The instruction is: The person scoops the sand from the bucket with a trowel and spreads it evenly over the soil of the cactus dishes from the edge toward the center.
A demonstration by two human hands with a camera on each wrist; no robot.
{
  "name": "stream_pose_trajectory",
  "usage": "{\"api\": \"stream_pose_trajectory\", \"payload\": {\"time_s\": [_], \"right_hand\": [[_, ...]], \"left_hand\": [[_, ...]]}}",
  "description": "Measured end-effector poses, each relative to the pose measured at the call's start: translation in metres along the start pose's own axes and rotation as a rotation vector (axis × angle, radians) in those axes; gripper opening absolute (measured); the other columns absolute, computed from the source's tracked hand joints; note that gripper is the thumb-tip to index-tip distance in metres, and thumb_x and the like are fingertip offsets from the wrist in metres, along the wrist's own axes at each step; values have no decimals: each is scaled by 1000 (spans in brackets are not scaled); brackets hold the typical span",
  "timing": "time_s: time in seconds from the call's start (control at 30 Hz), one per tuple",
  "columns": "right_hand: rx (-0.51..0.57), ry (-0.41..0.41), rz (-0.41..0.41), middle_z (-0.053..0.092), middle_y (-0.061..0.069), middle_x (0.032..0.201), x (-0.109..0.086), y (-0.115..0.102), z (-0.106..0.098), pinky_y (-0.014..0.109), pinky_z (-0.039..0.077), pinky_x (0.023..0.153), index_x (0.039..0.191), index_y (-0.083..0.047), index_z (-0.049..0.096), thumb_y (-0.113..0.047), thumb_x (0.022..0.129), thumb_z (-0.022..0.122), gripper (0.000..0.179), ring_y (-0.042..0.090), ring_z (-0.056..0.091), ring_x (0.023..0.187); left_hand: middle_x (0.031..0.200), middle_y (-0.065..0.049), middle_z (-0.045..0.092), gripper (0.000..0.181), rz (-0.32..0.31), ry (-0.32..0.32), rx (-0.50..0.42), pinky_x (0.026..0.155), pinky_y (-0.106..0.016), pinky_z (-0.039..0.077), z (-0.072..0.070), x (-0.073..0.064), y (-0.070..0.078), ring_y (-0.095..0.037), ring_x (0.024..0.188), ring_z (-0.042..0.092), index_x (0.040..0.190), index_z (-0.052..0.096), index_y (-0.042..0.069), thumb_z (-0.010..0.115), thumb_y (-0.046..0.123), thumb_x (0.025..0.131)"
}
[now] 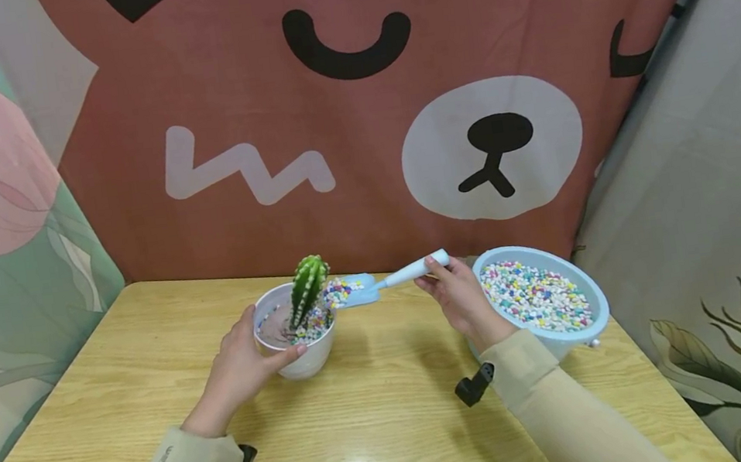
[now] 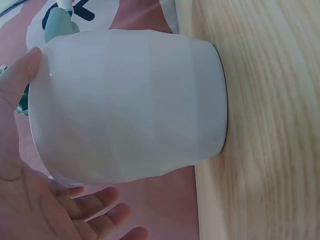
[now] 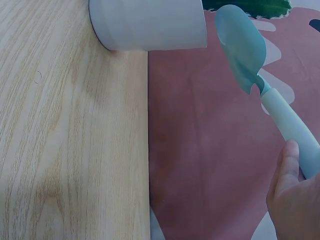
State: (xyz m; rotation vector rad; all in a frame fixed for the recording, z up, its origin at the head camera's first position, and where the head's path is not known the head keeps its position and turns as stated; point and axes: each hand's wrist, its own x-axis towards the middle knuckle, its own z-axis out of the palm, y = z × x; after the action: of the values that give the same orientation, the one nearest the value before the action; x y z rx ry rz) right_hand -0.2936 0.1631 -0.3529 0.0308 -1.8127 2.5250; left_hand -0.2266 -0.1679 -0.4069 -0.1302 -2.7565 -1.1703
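Observation:
A white flower pot (image 1: 305, 363) stands on the table with a green ribbed cactus (image 1: 309, 292) upright in it. Colourful pebbles cover part of the surface around the cactus, mostly on its right side. My left hand (image 1: 241, 367) holds the pot at its rim, thumb (image 2: 26, 70) along the near side and the other fingers round the left. In my right hand (image 1: 461, 298) I grip the pale handle of a light blue trowel (image 3: 287, 117). Its blade lies right at the pot's right rim, loaded with multicoloured pebbles (image 1: 339, 291).
A light blue bucket (image 1: 600, 306) full of the same small pebbles stands on the right, beside my right forearm. Behind the wooden table (image 1: 368, 426) hangs a brown curtain (image 1: 258, 230) with a bear face. Patterned cloths flank both sides.

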Motion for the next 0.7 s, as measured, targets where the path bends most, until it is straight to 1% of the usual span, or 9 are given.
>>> {"api": "stream_pose_trajectory", "payload": {"time_s": [0.23,0.5,0.7], "right_hand": [[-16,4,19,63,2,97,1,1,5,24,56,84,96,-7,59,-8,109,50,16,11,66,87],[-47,21,25,60,4,103,4,4,7,25,56,87,104,-3,58,-8,109,50,11,12,66,90],[-64,19,28,58,5,105,3,6,8,24,56,87,108,0,56,-7,109,50,10,13,65,90]], "left_hand": [[158,-38,29,123,-18,-18,-11,108,-73,31,-1,-2,3,-56,143,30,160,15,-9,81,60,83],[156,-38,31,121,-5,-1,-21,108,-73,32,0,-1,1,-57,142,32,160,16,-9,81,58,83],[157,-38,30,121,-8,-1,-18,107,-74,32,2,0,-2,-57,142,31,160,16,-9,80,60,83]]}}
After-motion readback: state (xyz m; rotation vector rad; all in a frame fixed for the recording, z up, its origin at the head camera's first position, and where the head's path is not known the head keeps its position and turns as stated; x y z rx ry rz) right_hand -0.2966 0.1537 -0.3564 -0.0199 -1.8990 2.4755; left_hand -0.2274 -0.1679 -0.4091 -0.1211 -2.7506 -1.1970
